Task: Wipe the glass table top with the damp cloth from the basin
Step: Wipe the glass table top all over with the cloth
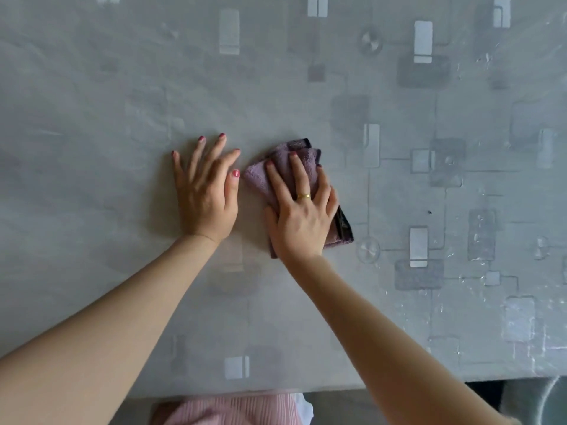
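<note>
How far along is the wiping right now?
Done: the cloth is out of the basin and on the table. In hand: the right hand presses it flat mid-table while the left hand rests flat beside it. Left: the right side shows whitish smears, so it likely needs wiping.

Pink ribbed fabric (233, 407) shows below the near table edge, under the forearms. There's a gold ring (303, 196) on a right-hand finger too.
</note>
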